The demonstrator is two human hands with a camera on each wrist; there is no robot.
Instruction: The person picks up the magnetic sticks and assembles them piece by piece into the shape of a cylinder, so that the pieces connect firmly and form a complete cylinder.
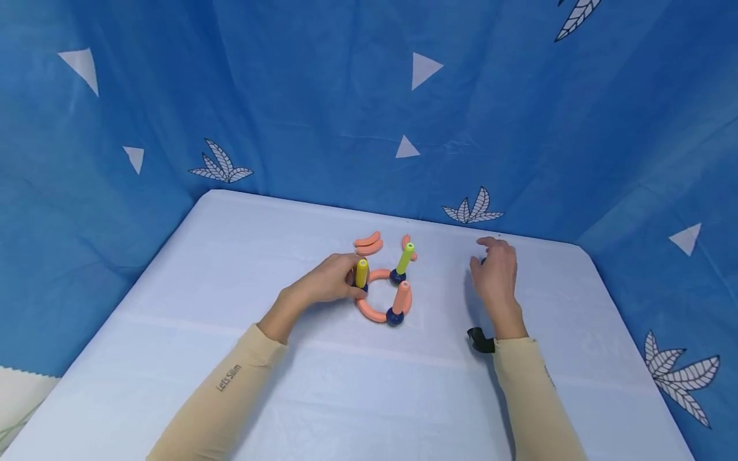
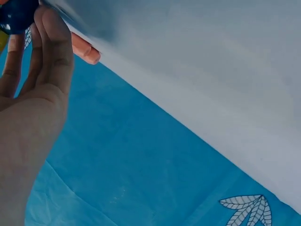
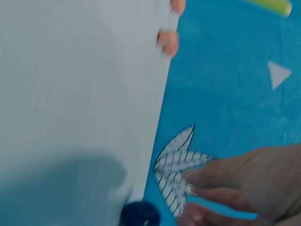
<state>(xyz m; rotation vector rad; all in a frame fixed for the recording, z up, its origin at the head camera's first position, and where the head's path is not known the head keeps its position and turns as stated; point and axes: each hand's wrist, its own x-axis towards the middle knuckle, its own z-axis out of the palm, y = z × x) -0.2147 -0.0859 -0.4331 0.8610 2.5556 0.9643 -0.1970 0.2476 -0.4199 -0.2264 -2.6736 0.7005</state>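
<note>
A ring of curved pink sticks [image 1: 371, 312] joined by dark blue balls [image 1: 394, 317] lies mid-table. Upright sticks rise from the balls: yellow [image 1: 361, 274], lime green [image 1: 405, 259] and pink [image 1: 401, 296]. My left hand [image 1: 331, 278] reaches in from the left and holds the ball under the yellow stick, thumb in front and fingers behind; the left wrist view shows that ball [image 2: 18, 16] at the fingertips. To the right, my right hand [image 1: 496, 272] is over a loose dark blue ball [image 3: 140, 214], mostly hidden in the head view, with fingers spread apart from it.
Two loose curved pink sticks [image 1: 369, 246] lie behind the ring, and more pink pieces [image 1: 406, 242] lie behind the green stick. A black device [image 1: 480, 340] is at my right wrist. The white table [image 1: 259, 218] ends at a blue curtain [image 1: 323, 128].
</note>
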